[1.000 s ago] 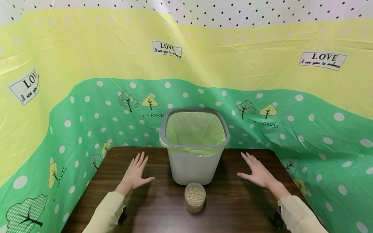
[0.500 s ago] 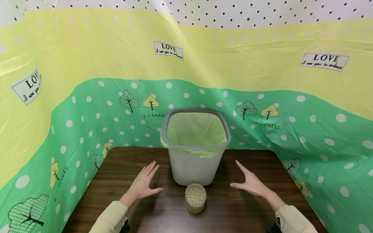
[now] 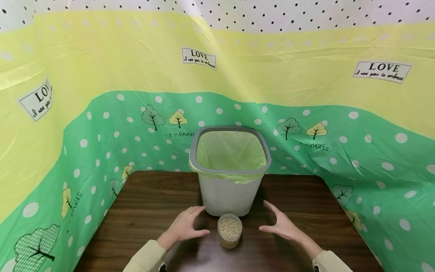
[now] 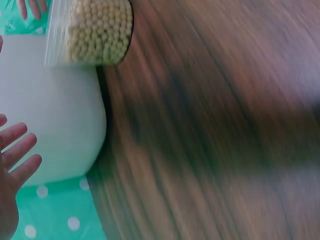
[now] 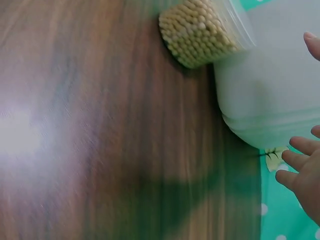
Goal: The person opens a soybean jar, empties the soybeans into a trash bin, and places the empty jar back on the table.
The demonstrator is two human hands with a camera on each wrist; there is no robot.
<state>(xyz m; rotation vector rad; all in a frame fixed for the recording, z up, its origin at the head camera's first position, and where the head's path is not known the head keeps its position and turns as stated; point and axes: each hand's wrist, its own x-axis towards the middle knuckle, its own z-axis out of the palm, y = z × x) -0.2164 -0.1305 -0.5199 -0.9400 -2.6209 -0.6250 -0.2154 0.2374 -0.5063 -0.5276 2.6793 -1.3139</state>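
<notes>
A clear round jar full of pale round beans, likely soybeans, stands upright on the table, just in front of a light grey bin. To the jar's left is my left hand, thumb and fingers spread apart, holding nothing. My right hand is on the other side, farther from the jar, its thumb and fingers also parted and nothing between them. In the left wrist view the beans show through the jar's wall. The right wrist view has the jar beside the bin too.
The bin has a darker grey rim and a green liner bag folded over its edge. Under everything is a dark wood-grain table. A patterned green and yellow curtain surrounds the table's back and sides.
Both hands have moved inward and nearer to me, from beside the bin to either side of the jar. The jar and bin stay where they were on the table.
</notes>
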